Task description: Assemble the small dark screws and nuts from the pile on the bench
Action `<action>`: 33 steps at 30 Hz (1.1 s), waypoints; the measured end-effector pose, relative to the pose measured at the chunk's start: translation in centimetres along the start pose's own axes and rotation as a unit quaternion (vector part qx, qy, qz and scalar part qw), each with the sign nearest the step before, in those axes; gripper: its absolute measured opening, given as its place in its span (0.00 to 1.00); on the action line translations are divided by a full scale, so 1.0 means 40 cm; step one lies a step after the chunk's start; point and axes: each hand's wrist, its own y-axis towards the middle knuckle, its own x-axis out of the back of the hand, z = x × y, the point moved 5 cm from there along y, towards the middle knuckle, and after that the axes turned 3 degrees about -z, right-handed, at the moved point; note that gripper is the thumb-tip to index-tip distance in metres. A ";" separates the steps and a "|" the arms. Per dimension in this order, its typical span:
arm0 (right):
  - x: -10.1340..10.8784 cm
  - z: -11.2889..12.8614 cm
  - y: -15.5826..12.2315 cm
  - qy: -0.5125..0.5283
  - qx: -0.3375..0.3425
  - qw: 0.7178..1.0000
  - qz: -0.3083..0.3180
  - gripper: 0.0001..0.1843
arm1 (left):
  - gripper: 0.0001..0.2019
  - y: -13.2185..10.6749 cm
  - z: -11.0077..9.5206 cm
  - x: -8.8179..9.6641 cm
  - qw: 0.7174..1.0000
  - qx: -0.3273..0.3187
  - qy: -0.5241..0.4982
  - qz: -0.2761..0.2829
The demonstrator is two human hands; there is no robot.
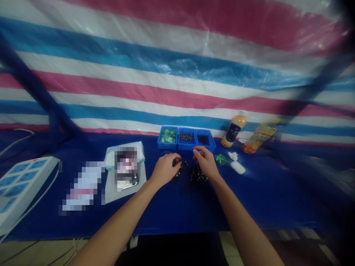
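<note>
My left hand (165,168) is over the blue table with its fingers curled into a pinch. What they hold, if anything, is too small to make out. Partly under that hand lies a pile of small dark and metallic pieces (175,175). My right hand (205,161) has its thumb and fingers pressed together at the front edge of the right-hand bin, and no held thing can be told there. Below it is a second pile of small dark, shiny pieces (198,175). A tiny loose piece (186,163) lies between my hands.
Behind my hands stand three blue bins: one with green pieces (168,136), one with metallic parts (186,137), one with dark parts (203,140). Two bottles (234,130), a white case (237,167) and a green wrapper (221,159) are right; a packet (109,192) and power strip (26,181) left.
</note>
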 end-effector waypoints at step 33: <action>-0.022 0.003 -0.039 -0.419 0.087 0.889 0.165 0.13 | 0.19 -0.027 -0.014 -0.040 0.994 -0.006 0.069 0.081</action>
